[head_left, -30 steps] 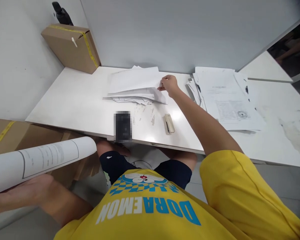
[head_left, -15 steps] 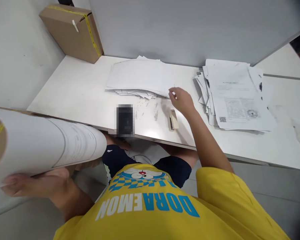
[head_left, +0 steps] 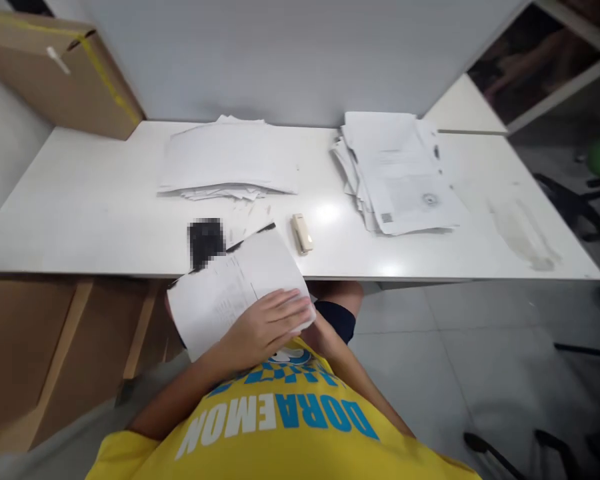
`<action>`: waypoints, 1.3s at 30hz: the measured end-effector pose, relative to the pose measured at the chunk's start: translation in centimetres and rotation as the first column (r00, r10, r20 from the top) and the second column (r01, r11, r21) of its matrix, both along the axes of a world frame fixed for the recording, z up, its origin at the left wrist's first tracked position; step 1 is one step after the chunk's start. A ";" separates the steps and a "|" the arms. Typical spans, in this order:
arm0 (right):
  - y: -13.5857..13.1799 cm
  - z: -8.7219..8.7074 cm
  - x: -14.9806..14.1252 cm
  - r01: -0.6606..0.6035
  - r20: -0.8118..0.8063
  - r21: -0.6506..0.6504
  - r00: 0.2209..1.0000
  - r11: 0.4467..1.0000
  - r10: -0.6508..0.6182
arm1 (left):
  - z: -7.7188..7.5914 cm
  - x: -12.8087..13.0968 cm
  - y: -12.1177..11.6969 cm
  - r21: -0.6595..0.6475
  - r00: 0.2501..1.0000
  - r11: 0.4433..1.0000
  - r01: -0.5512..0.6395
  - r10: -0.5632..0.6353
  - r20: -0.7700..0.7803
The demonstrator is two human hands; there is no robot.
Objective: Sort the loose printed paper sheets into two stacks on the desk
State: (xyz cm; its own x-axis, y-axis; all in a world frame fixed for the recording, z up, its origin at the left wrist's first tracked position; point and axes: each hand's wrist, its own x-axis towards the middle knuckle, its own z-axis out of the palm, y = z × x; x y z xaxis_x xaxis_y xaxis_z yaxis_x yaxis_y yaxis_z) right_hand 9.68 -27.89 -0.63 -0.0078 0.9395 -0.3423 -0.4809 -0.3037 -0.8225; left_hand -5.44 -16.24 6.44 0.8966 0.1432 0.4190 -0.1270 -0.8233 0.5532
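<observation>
Printed white paper (head_left: 215, 293) is tilted above my lap, partly over the table's front edge; dark patches mark its far edge. My left hand (head_left: 270, 323) lies across its near right part, fingers together on top, keeping hold of it. Under the lower right corner is my right hand (head_left: 323, 335), its fingers hidden by the paper. Just beyond, on the white table (head_left: 100, 220), rests a cream stapler (head_left: 301, 233). A blurred-out black object (head_left: 205, 240) sits left of it, partly behind the paper.
A loose paper stack (head_left: 220, 157) lies at the table's back middle, another printed stack (head_left: 400, 173) to the right. A taped cardboard box (head_left: 65, 80) stands at back left. Cardboard (head_left: 95, 333) is below the table at left. Black chair legs (head_left: 495, 453) show on the floor at right.
My left hand has brought the paper from the far left to over my lap. My right hand has drawn back from the table to the paper. The view has shifted right.
</observation>
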 end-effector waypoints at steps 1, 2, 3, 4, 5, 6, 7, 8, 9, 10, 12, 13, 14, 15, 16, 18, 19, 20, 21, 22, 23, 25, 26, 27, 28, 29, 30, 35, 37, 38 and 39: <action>0.0 0.3 1.0 0.053 -0.074 -0.011 0.996 0.999 -0.054 | -0.9 1.3 -0.1 0.048 1.000 0.999 -0.002 0.002 -0.004; -0.1 0.6 2.1 0.112 -0.136 -0.010 0.984 0.994 -0.112 | -1.7 2.4 -0.1 0.091 1.000 0.996 0.007 -0.006 -0.016; -0.2 1.0 3.2 0.169 -0.168 -0.001 0.972 0.986 -0.167 | -2.4 3.3 -0.2 0.123 0.999 0.992 0.027 -0.023 -0.033; -0.3 1.3 4.2 0.210 -0.161 0.013 0.965 0.978 -0.205 | -3.0 4.0 -0.3 0.150 0.998 0.987 0.055 -0.049 -0.044; -0.5 1.5 5.1 0.246 -0.127 0.020 0.962 0.969 -0.241 | -3.5 4.5 -0.5 0.173 0.996 0.981 0.084 -0.076 -0.050; -0.6 1.6 5.8 0.282 -0.076 0.015 0.957 0.959 -0.280 | -4.0 5.0 -0.7 0.189 0.993 0.976 0.110 -0.103 -0.050; -0.6 1.5 6.3 0.319 -0.019 -0.004 0.947 0.948 -0.319 | -4.3 5.3 -0.9 0.199 0.990 0.970 0.136 -0.129 -0.050; -0.6 1.3 6.5 0.362 0.038 -0.034 0.932 0.932 -0.361 | -4.7 5.6 -1.2 0.205 0.987 0.966 0.161 -0.153 -0.056; -0.5 1.0 6.6 0.409 0.091 -0.065 0.911 0.910 -0.403 | -4.9 5.8 -1.5 0.204 0.983 0.962 0.183 -0.172 -0.069; -0.3 0.6 6.5 0.452 0.144 -0.086 0.888 0.888 -0.438 | -5.2 6.0 -1.7 0.195 0.979 0.960 0.198 -0.184 -0.087; 0.2 0.0 6.3 0.515 0.256 -0.075 0.837 0.854 -0.483 | -5.5 6.1 -1.9 0.168 0.972 0.961 0.219 -0.199 -0.128; 0.4 -0.1 6.2 0.528 0.311 -0.046 0.814 0.848 -0.490 | -5.6 6.0 -1.8 0.157 0.969 0.961 0.226 -0.207 -0.132; 0.5 -0.2 6.3 0.532 0.362 -0.011 0.791 0.847 -0.493 | -5.6 5.8 -1.7 0.150 0.971 0.962 0.227 -0.211 -0.115; 0.5 -0.3 6.5 0.529 0.405 0.023 0.771 0.848 -0.492 | -5.5 5.5 -1.5 0.151 0.976 0.965 0.215 -0.205 -0.079; 0.3 -0.2 6.9 0.528 0.444 0.052 0.748 0.847 -0.493 | -5.3 5.1 -1.3 0.159 0.983 0.970 0.182 -0.181 -0.025; -0.7 0.1 8.2 0.544 0.525 0.103 0.681 0.833 -0.510 | -4.9 4.0 -0.6 0.175 0.992 0.984 0.022 -0.044 0.120; -1.4 0.3 8.9 0.560 0.571 0.134 0.631 0.817 -0.526 | -4.8 3.5 -0.2 0.168 0.979 0.981 -0.095 0.062 0.195; -2.2 0.5 9.8 0.579 0.616 0.173 0.568 0.797 -0.546 | -4.8 3.0 0.3 0.149 0.949 0.963 -0.222 0.179 0.260; -3.0 0.7 10.7 0.597 0.657 0.222 0.493 0.771 -0.570 | -4.9 2.6 0.7 0.121 0.903 0.931 -0.346 0.294 0.314; -3.8 0.9 11.6 0.612 0.691 0.279 0.407 0.740 -0.598 | -5.1 2.3 1.3 0.090 0.848 0.887 -0.453 0.398 0.351; -4.3 1.0 12.4 0.621 0.715 0.341 0.315 0.706 -0.623 | -5.5 2.2 1.8 0.057 0.792 0.838 -0.542 0.487 0.368; -4.8 1.1 14.1 0.619 0.731 0.468 0.130 0.630 -0.670 | -6.5 2.7 2.9 -0.009 0.704 0.751 -0.660 0.622 0.343; -4.6 1.0 14.9 0.613 0.718 0.527 0.051 0.589 -0.695 | -7.1 3.2 3.4 -0.045 0.680 0.725 -0.687 0.664 0.312; -4.1 0.9 15.6 0.609 0.685 0.583 -0.011 0.538 -0.729 | -7.8 3.8 3.8 -0.087 0.675 0.715 -0.694 0.687 0.267; -3.5 0.8 16.3 0.605 0.635 0.633 -0.048 0.483 -0.771 | -8.3 4.5 4.3 -0.138 0.691 0.723 -0.677 0.688 0.220; -2.7 0.6 16.8 0.606 0.570 0.675 -0.066 0.421 -0.819 | -8.8 5.2 4.6 -0.200 0.723 0.742 -0.640 0.669 0.172; -1.8 0.5 17.3 0.616 0.498 0.703 -0.070 0.355 -0.864 | -9.1 5.8 4.8 -0.270 0.763 0.763 -0.587 0.633 0.131; 0.4 0.0 18.2 0.708 0.290 0.693 -0.103 0.134 -0.951 | -8.4 7.2 4.2 -0.404 0.878 0.843 -0.356 0.450 0.165; -0.1 0.0 18.1 0.708 0.279 0.694 -0.094 0.133 -0.956 | -7.7 7.2 3.6 -0.353 0.892 0.893 -0.280 0.378 0.249; -0.5 0.1 18.1 0.704 0.285 0.695 -0.085 0.145 -0.955 | -7.5 7.2 3.4 -0.330 0.891 0.911 -0.248 0.349 0.292; -0.9 0.1 18.1 0.704 0.299 0.692 -0.075 0.162 -0.951 | -7.3 7.2 3.2 -0.314 0.884 0.922 -0.226 0.330 0.330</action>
